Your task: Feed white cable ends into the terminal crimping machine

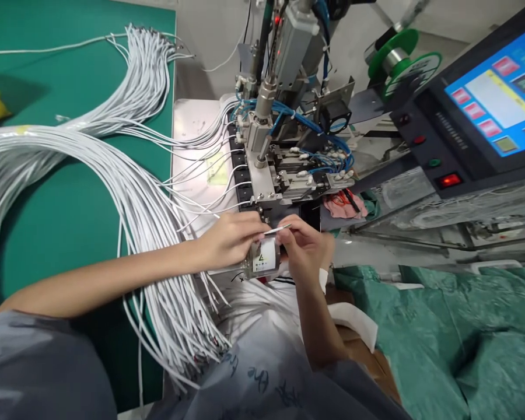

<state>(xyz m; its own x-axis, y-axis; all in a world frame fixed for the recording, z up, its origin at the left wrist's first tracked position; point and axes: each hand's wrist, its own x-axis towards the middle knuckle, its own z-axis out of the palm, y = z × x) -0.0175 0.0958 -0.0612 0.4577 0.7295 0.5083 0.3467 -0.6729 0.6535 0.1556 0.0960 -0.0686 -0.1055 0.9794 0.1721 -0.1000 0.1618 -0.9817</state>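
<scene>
Between my two hands runs a white cable (273, 231) with a green tip. My left hand (234, 236) pinches its white length, fingers closed. On the other side, my right hand (304, 242) has thumb and fingers closed on the cable's green end. Just beyond them stands the machine (262, 175), with a row of black clamps (240, 175) that several white cables lead into. A clear box with a white warning label (263, 255) sits right below my hands. Beside my left forearm hangs a thick bundle of white cables (157, 233).
Another cable bundle (144, 81) lies on the green table (83, 52). At the right, a control screen (499, 93) juts out near a green spool (405, 58). Green sheeting (441, 332) covers the lower right. Blue air tubes (289, 111) run over the machine.
</scene>
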